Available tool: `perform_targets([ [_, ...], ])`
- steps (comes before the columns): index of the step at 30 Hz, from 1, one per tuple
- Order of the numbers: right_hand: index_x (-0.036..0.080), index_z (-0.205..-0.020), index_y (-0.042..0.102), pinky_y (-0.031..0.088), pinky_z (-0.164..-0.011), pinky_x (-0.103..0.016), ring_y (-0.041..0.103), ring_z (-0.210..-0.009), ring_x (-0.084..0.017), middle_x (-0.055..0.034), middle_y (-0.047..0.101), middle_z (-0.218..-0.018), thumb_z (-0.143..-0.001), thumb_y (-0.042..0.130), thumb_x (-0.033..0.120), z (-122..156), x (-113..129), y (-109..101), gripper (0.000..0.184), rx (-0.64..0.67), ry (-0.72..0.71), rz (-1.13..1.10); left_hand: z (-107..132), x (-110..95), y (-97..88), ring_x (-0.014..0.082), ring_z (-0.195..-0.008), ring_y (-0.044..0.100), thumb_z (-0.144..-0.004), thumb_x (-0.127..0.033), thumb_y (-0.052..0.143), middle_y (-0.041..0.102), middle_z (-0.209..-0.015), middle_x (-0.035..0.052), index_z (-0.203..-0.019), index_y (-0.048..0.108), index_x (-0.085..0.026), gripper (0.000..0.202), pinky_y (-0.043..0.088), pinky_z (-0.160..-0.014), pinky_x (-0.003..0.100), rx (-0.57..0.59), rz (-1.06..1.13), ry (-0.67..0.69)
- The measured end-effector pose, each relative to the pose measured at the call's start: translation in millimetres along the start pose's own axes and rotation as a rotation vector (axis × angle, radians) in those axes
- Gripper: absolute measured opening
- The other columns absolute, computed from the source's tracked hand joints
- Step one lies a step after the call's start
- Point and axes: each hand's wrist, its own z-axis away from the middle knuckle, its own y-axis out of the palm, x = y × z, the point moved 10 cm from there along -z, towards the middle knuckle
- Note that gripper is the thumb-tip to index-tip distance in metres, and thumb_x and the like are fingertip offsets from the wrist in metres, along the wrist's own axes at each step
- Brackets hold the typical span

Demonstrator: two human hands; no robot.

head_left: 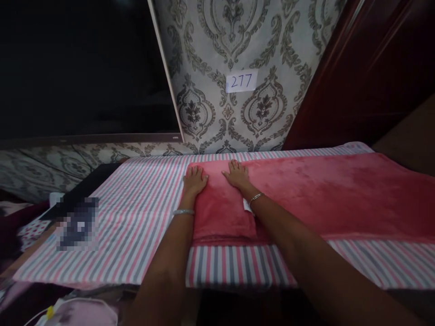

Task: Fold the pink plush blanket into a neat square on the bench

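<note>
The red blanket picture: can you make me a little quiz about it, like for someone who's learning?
1. True or false: the left hand and the right hand both rest on the red blanket.

2. Pick one. The cloth under the red blanket is:
A) plain
B) striped
C) checked

3. What number is written on the paper on the patterned wall?

Key: 1. True. 2. B. 3. 277.

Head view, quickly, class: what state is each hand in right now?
Left hand: open, palm down on the red cloth, grasping nothing.
Right hand: open, palm down on the same cloth, grasping nothing.
</note>
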Motion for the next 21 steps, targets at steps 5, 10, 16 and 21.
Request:
perform_targets([
  [5,0.013,-0.164,0.027,0.018,-0.122,-0.062,0.008,-0.158,-0.032,-0.0141,0.013,-0.171,-0.106,0.025,0.043,18,20,-20,0.065,0.011,-0.041,0.028,2,1,-12.7,0.0303,-0.158,0.019,-0.101,-0.048,0.032,0.025,-0.170,0.0079,-0.160,0.036,-0.026,0.062,0.031,-0.121,0.060,0.053,0.045,0.001],
  [10,0.012,-0.162,0.033,0.012,-0.125,-0.056,0.016,-0.157,-0.029,-0.0130,0.023,-0.169,-0.104,0.028,0.033,72,91,-24,0.062,-0.050,-0.268,0.001,41,-2,-34.1,0.0266,-0.157,0.024,-0.102,-0.031,0.028,0.033,-0.168,0.0085,-0.154,0.045,-0.022,0.055,0.026,-0.124,0.059,0.016,0.054,0.052],
  [16,0.009,-0.161,0.035,0.016,-0.126,-0.052,0.020,-0.156,-0.026,-0.0128,0.025,-0.168,-0.104,0.023,0.025,120,130,12,0.060,-0.018,-0.349,-0.041,103,3,-14.1,0.0244,-0.154,0.030,-0.104,-0.030,0.024,0.039,-0.165,0.0091,-0.153,0.046,-0.018,0.055,0.033,-0.122,0.052,-0.044,0.026,0.070],
  [21,0.010,-0.161,0.036,0.016,-0.126,-0.050,0.021,-0.156,-0.026,-0.0120,0.026,-0.168,-0.106,0.028,0.033,120,104,15,0.060,-0.044,-0.318,-0.020,110,1,-6.3,0.0249,-0.155,0.029,-0.105,-0.034,0.025,0.037,-0.165,0.0110,-0.155,0.043,-0.015,0.056,0.034,-0.121,0.050,-0.064,-0.039,0.099],
])
